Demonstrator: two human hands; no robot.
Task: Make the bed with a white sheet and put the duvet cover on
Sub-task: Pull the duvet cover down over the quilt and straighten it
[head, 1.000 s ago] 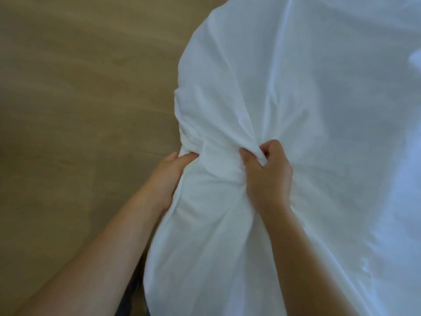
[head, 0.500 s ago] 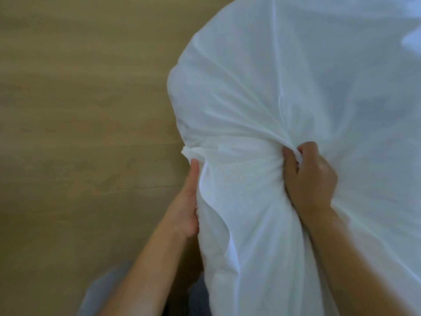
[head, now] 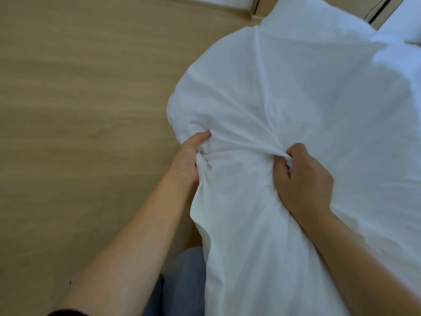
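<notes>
Both hands gripping the white fabric [head: 307, 99]. Left hand [head: 189, 160] is on its left edge, thumb on top, fingers hidden under a bunched fold; clenched on the cloth. Right hand [head: 303, 179] is further right, fingers curled tight around a pinched-up tuck, back of the hand facing the camera. Short stretch of cloth between the two hands is pulled fairly taut, with creases fanning up and out from each grip. Fabric is plain white, lightly wrinkled and puffy, with a rounded bulging outline on the left side. One long straight crease [head: 262, 76] runs from the top edge down toward the right hand. Can't tell if it's the sheet or the duvet cover. It fills the right half of the view and hangs down between the forearms at the bottom, in front of a blue-grey trouser leg [head: 182, 281]. Brighter white bedding [head: 405, 49] sits at the top right. Floor [head: 79, 110] is light wood-grain, left half of the view. Pale wooden trim [head: 239, 10] runs along the top, with a dark track [head: 378, 8] beside it. Dark sleeve edge [head: 68, 312] shows at the bottom left.
</notes>
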